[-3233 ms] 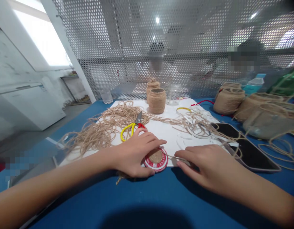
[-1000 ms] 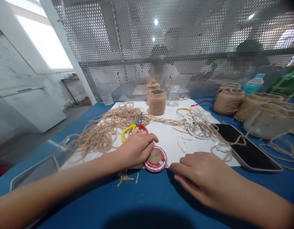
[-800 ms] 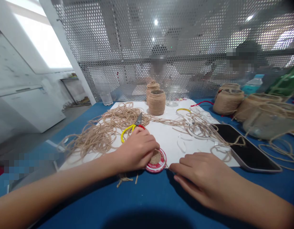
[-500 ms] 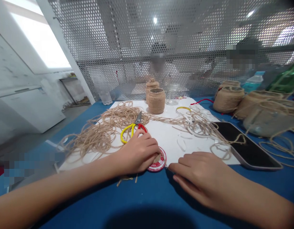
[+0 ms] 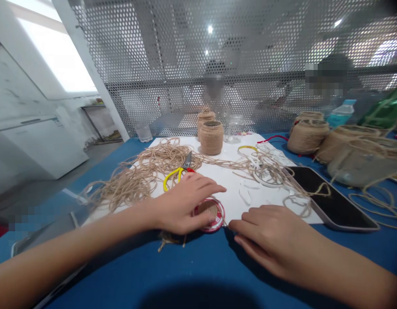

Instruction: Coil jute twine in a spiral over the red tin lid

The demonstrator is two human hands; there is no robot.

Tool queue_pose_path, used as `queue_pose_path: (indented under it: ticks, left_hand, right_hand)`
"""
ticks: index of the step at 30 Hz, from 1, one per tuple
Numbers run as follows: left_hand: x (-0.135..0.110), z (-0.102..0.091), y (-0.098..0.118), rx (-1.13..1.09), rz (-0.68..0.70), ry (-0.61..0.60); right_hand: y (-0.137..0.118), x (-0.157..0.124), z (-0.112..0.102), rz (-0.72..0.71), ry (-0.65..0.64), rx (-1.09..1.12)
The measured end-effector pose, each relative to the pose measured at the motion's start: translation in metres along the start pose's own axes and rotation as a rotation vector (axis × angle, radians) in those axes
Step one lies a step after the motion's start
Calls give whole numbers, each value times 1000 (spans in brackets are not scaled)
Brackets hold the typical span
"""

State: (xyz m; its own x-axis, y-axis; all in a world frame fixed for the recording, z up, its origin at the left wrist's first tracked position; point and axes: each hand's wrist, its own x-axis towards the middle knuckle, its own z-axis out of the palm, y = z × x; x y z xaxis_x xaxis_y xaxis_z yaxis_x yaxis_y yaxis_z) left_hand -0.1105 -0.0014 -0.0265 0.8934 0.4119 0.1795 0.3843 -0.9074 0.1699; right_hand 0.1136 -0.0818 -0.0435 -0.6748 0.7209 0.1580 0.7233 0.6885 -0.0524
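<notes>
A flat red roll with white lettering and a brown centre lies at the paper's front edge, on the blue table. My left hand is over it with fingers spread, the thumb across its face and the forefinger stretched past it. Right of the roll, my right hand is closed, thumb and forefinger pinching a thin strand at the roll's edge; its fingertips partly hide it. Just beyond my left hand are scissors with yellow and red handles, the red one partly covered by my fingers.
Loose twine is heaped at the left on white paper. Twine-wrapped jars stand at the back, near a clear jar. To the right lie a phone and more wrapped jars. A perforated screen rises behind.
My left hand has opened, its forefinger stretching to the right and its thumb showing on the roll, so more of the brown centre shows. My right hand has stayed in place.
</notes>
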Motion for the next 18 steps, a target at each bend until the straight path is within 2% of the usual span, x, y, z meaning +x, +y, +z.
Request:
queue_pose_path:
  ticks: [3, 6, 8, 14, 18]
  left_hand:
    - [-1, -6, 0, -22, 72, -197]
    - [-2, -6, 1, -31, 36, -268]
    - [-2, -4, 0, -20, 10, -245]
    - [0, 7, -7, 124, -31, -77]
    - [2, 12, -8, 230, -51, -32]
  right_hand:
    - [1, 0, -1, 0, 6, -12]
    - [3, 0, -4, -2, 37, -32]
    - [5, 0, -6, -2, 63, -39]
    - [8, -1, -6, 15, 95, -52]
    - [6, -1, -5, 9, 80, -32]
